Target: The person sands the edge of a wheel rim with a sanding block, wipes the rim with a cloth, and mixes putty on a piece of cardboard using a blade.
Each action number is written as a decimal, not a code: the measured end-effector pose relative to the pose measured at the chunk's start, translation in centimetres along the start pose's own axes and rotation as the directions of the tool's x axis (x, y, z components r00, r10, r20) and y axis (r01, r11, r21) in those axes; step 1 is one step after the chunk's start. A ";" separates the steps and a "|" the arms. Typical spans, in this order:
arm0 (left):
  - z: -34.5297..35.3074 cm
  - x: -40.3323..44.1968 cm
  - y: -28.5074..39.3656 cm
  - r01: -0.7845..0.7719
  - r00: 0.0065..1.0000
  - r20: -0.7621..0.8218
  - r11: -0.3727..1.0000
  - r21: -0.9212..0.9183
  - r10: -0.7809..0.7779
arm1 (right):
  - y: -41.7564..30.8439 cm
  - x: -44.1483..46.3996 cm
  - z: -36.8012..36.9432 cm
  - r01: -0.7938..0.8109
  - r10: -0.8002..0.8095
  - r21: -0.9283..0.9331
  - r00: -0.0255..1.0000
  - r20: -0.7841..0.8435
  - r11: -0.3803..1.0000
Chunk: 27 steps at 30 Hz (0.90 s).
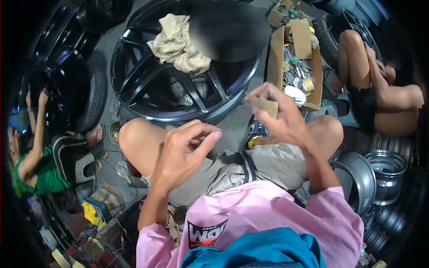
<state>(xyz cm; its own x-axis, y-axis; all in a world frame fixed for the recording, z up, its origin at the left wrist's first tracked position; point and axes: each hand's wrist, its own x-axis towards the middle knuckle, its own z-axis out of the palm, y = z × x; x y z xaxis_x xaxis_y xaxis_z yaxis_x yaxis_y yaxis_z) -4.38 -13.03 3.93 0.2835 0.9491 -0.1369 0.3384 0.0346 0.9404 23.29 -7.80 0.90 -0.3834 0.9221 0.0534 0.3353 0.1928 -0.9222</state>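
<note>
My right hand (283, 114) pinches a small, flat tan piece (264, 106) between thumb and fingers; it could be folded sandpaper, but its kind is not certain. Above my left thigh, my left hand (185, 152) is loosely closed, thumb near the curled index finger, with nothing visible in it. In front of my knees lies a large black multi-spoke wheel rim (152, 73) with a tyre around it. A crumpled beige cloth (178, 47) rests on its spokes. A dark round blurred patch covers the rim's upper right part.
A cardboard box (316, 96) of tape rolls and tools stands right of the rim. Silver wheels (386, 176) are at my right. A person in green (44, 172) sits at left beside a tyre (94, 96); another person's bent leg (353, 58) is at right.
</note>
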 end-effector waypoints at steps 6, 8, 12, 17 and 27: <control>0.9 4.3 2.7 -0.174 0.978 0.147 0.961 0.215 0.144 | 4.1 3.2 -5.5 0.116 -0.170 -0.400 0.980 -0.102 0.909; 1.6 6.5 3.3 -0.246 0.959 0.200 0.939 0.239 0.200 | 6.2 3.9 -6.1 0.159 -0.255 -0.538 0.961 -0.108 0.828; 3.0 11.5 2.8 -0.418 0.906 0.267 0.801 0.430 0.329 | 8.8 3.6 -4.8 0.175 -0.267 -0.500 0.956 -0.119 0.848; 4.4 18.8 -0.8 -0.364 0.927 0.286 0.768 0.527 0.243 | 7.9 4.1 -5.0 0.135 -0.250 -0.461 0.948 -0.199 0.877; 1.1 21.6 0.1 -0.287 0.956 0.184 0.857 0.427 0.229 | 6.8 4.6 -3.9 0.087 -0.173 -0.320 0.952 -0.252 0.943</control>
<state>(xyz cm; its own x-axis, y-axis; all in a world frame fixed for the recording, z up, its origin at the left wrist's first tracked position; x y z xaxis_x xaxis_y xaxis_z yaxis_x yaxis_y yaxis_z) 2.73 7.15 0.70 0.5133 0.8578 0.0269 0.5922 -0.3767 0.7123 27.14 -0.95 -3.69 -0.2057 0.9292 0.3071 0.5586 0.3691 -0.7428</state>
